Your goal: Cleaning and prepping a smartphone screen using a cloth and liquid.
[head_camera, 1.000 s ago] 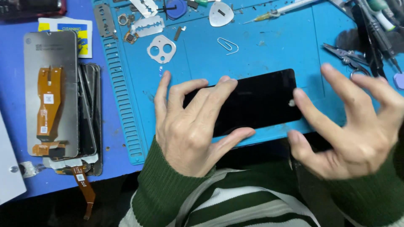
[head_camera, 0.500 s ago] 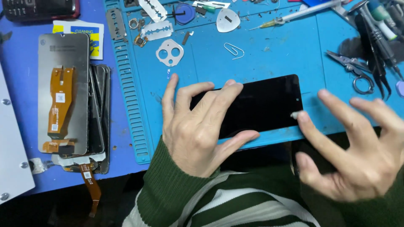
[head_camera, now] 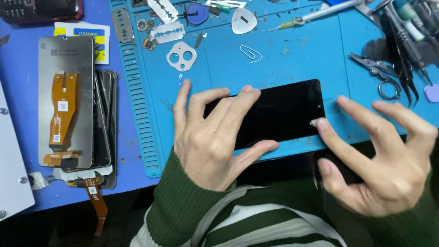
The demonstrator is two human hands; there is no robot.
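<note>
A black phone screen [head_camera: 283, 112] lies flat on the blue work mat [head_camera: 292, 55], near its front edge. My left hand [head_camera: 210, 137] rests on the screen's left half, fingers spread on the glass, thumb along its near edge. My right hand [head_camera: 379, 151] hovers at the screen's right end with fingers apart; the index fingertip touches the screen's lower right corner, where a small pale bit sits under the nail. Both sleeves are dark green, over a green and white striped top.
A stack of display panels [head_camera: 75, 119] with orange flex cables lies at the left. Razor blades [head_camera: 167, 32], a camera bezel [head_camera: 181, 56], a paper clip [head_camera: 250, 53], picks and a syringe lie at the back. Scissors [head_camera: 379, 75] and tweezers [head_camera: 407, 50] sit right.
The view has shifted a little. My right hand has moved left and its index finger now touches the screen's lower right corner. My left hand stays on the screen.
</note>
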